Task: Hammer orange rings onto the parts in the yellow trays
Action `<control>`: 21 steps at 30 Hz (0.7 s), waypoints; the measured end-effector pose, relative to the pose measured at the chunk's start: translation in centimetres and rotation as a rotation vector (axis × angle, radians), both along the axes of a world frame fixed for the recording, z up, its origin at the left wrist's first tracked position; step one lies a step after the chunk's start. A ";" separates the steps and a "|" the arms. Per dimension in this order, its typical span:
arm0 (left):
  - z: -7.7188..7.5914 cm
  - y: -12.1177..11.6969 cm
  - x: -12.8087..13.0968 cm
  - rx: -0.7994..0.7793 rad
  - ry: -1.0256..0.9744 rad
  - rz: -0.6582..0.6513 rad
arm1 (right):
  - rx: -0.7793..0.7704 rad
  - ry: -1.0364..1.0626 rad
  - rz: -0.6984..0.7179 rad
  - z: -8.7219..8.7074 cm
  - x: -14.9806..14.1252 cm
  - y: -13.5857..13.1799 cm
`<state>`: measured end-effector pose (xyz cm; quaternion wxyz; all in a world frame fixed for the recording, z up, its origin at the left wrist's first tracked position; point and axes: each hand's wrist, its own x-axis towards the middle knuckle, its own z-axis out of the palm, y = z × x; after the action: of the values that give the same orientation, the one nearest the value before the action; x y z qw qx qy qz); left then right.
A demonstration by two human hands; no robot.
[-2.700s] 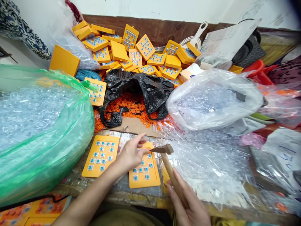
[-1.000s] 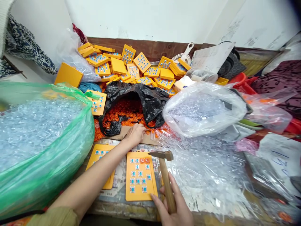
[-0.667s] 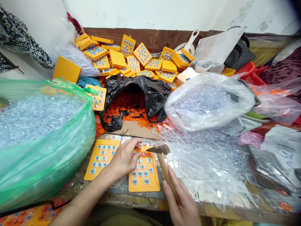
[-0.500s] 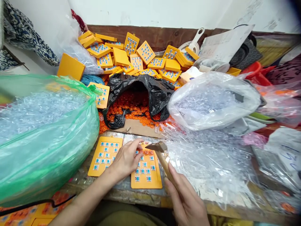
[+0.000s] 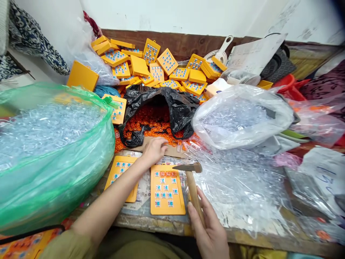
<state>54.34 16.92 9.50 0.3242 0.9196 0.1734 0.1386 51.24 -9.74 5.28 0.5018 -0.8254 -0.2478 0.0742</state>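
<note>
Closed around the hammer [image 5: 194,194], the right hand [image 5: 208,228] holds its head by the yellow panel [image 5: 168,209]. Whether the left hand [image 5: 155,149], at the orange caps [image 5: 159,128], pinches one, I cannot tell; its forearm [image 5: 114,199] partly hides a second panel [image 5: 132,196] beside the green bag [image 5: 91,158].

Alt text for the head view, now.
Right hand holds a hammer by a yellow board with blue-centered parts and three orange pieces in its top row; left hand is near orange rings spilling from a black bag. Behind: piled yellow boards. Clear pieces fill a green bag at left and a white bag at right.
</note>
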 end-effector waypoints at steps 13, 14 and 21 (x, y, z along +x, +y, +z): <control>-0.7 -0.1 0.1 0.036 0.056 -0.099 | 0.123 0.110 -0.087 0.1 0.1 0.4; -0.4 -0.1 -0.6 0.024 0.048 -0.089 | 0.116 0.087 -0.088 0.2 0.1 0.4; 0.2 -2.1 -8.0 -0.330 -0.067 -0.013 | 0.008 -0.264 0.145 1.5 0.4 0.6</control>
<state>46.35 14.85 9.74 0.4771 0.8500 0.1768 0.1366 51.60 -9.16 6.79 0.4613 -0.8060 -0.3709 0.0003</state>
